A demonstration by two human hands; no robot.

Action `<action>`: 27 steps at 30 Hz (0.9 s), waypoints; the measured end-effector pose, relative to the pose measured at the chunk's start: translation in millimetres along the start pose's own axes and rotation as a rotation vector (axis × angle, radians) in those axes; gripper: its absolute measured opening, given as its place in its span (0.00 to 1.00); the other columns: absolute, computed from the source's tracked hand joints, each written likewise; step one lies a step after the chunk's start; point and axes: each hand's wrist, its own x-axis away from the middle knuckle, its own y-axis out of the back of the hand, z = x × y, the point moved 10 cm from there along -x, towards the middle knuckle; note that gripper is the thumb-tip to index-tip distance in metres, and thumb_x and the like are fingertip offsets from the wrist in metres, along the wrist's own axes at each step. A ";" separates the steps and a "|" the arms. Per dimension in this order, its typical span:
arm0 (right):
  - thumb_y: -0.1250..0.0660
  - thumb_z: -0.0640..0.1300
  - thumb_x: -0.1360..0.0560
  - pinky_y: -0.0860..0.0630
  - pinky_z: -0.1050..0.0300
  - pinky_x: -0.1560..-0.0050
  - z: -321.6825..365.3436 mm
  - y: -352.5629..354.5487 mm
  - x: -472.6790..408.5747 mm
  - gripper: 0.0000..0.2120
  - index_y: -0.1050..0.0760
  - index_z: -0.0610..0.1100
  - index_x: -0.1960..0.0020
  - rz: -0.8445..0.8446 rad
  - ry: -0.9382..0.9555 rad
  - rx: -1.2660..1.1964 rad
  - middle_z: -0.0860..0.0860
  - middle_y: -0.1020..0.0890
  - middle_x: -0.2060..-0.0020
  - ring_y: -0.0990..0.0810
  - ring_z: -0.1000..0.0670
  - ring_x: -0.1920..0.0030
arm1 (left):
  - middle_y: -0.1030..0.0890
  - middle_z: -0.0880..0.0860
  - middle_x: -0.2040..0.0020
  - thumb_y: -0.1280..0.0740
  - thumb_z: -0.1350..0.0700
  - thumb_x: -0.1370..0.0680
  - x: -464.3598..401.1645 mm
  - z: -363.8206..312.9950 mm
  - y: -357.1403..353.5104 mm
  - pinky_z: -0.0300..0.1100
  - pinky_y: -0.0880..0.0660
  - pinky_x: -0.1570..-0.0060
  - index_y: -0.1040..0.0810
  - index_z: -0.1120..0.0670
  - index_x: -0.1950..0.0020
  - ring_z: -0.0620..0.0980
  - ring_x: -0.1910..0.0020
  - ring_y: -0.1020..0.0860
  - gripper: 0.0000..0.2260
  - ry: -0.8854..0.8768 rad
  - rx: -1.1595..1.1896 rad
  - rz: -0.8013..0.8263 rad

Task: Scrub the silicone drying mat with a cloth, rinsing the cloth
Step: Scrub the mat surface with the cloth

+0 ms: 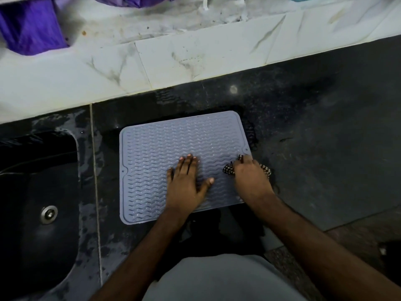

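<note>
The right hand (249,177) covers most of the checked cloth (229,169); the frame's left edge crops the sink (32,192).

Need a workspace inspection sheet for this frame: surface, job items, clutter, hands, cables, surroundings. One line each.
Surface: dark stone counter, wet patches near the sink.
Job's things: grey silicone drying mat flat on the counter; checked cloth at the mat's right edge.
Clutter: nothing seen on the counter near the mat.
Hands: left hand pressed flat on the mat, fingers straight; right hand grips the cloth.
Cables: nothing seen.
Surroundings: dark sink with metal drain to the left; white marble ledge behind; purple item top left, unclear what.
</note>
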 end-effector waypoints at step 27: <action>0.34 0.40 0.22 0.26 0.52 0.39 236.8 27.2 -24.8 0.17 0.27 0.41 0.34 -0.108 0.352 -0.645 0.43 0.21 0.42 0.22 0.44 0.43 | 0.27 0.51 0.37 0.34 0.56 0.20 121.4 203.8 58.1 0.54 0.32 0.44 0.23 0.45 0.30 0.56 0.41 0.29 0.18 0.503 0.204 -0.198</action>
